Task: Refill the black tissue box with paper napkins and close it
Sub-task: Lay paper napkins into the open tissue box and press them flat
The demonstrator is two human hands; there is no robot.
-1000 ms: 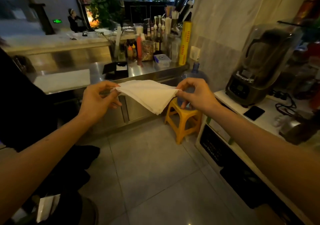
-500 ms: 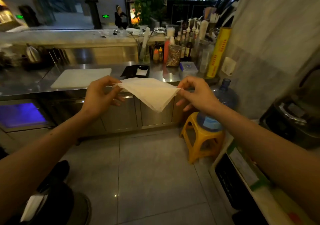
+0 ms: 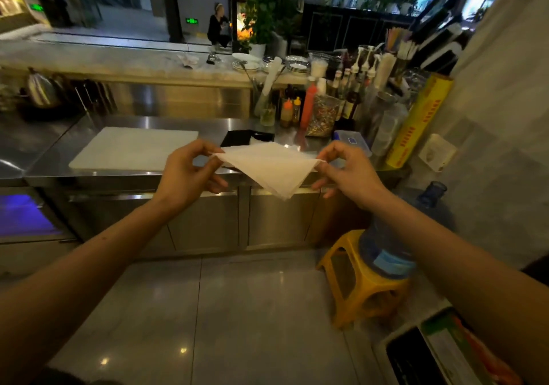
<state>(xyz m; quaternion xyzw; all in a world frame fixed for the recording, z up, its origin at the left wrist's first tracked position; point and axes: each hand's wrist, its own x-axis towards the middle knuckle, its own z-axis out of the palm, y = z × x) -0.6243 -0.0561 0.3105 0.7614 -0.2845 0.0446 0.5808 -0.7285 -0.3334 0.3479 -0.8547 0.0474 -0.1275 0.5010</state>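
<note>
I hold a stack of white paper napkins [image 3: 269, 168] in the air in front of me, one corner hanging down. My left hand [image 3: 190, 173] pinches its left corner and my right hand [image 3: 346, 170] pinches its right corner. Behind the napkins, on the steel counter [image 3: 53, 159], lies the black tissue box [image 3: 240, 138], open, with something white inside; the napkins hide its near part.
A white cutting board [image 3: 130, 147] lies left of the box. Bottles, jars and a yellow film roll [image 3: 416, 123] crowd the counter's right end. A yellow stool [image 3: 356, 289] carrying a water jug [image 3: 395, 236] stands on the tiled floor at right. A person sits far behind.
The view has swung left and closer to the steel counter; the blender at right has left the frame. Both hands keep the same grip on the napkins.
</note>
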